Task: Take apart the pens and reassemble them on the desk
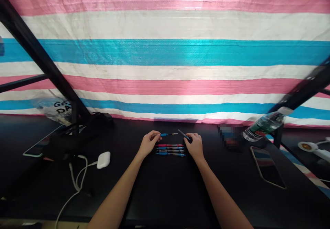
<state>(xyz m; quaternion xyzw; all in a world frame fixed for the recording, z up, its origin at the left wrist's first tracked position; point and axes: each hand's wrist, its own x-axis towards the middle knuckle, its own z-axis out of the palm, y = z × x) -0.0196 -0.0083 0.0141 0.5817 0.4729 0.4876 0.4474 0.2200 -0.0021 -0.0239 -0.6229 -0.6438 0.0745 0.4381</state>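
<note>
My left hand (150, 141) pinches a blue pen body (163, 135), with a thin pale-tipped refill (173, 134) sticking out to the right. Facing it, my right hand (194, 144) is closed on a slim pen barrel (182, 133) that tilts up and to the left; a dark blue part shows at the fingers. The two pen parts are apart, with a small gap between their ends. Just below them on the black table, a red pen (170, 145) and several blue pens (170, 154) lie side by side in a row between my hands.
On the left are a white earbud case (103, 160), white cables (81, 174) and a tablet-like device (38, 146). To the right are a phone (267, 166), a tilted water bottle (266, 124) and a blurred-out item (230, 136). A striped tarp (180, 54) hangs behind the table.
</note>
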